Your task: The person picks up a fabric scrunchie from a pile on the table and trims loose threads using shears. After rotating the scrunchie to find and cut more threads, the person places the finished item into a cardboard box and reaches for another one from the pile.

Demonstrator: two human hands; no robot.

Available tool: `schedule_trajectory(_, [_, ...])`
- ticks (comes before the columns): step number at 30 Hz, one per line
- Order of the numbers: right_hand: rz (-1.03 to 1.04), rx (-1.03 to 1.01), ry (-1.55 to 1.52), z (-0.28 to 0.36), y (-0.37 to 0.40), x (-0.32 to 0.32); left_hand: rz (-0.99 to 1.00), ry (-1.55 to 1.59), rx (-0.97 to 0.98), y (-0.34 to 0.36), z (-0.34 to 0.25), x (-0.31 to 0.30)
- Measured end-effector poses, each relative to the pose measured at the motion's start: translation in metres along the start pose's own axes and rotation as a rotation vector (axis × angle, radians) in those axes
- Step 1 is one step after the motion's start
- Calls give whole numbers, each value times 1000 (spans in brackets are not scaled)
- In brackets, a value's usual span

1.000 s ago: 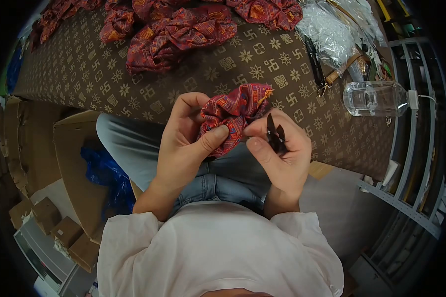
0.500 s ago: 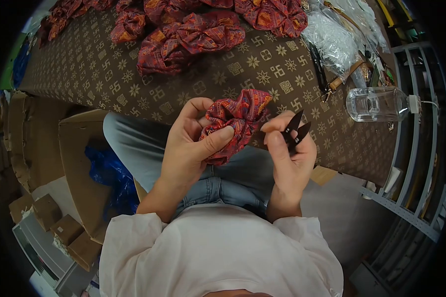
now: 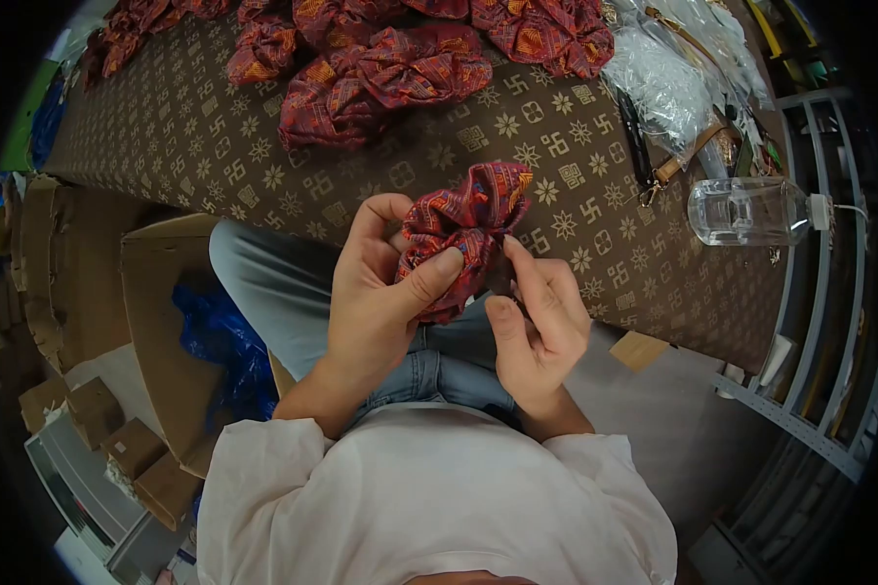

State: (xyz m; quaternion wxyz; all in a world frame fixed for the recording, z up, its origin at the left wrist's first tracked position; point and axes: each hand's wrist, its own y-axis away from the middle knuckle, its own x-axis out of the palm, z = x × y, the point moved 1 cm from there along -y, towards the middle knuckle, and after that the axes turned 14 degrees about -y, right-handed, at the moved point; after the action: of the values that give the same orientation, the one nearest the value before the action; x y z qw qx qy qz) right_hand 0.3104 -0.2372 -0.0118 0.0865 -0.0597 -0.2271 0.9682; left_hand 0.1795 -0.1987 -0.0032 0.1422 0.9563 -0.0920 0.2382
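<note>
Measured against the red patterned scrunchie (image 3: 451, 220), the right hand (image 3: 548, 331) has changed most. A second ago its bunched fingers were against the scrunchie's right side; half a second ago they had drawn back to the right of it, with the dark blades of a pair of snips angled upward above the hand. Now the hand has come back in, its index finger (image 3: 529, 268) stretched out to the scrunchie's right edge and its thumb lower, parted from that finger. The blades no longer show; whether the snips are tucked behind the fingers cannot be told.
</note>
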Motion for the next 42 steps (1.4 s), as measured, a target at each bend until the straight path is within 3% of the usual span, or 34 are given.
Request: schedule_trajectory(42, [-27,-57,11,-5,-1,0,-47,-119,131,4,3,3])
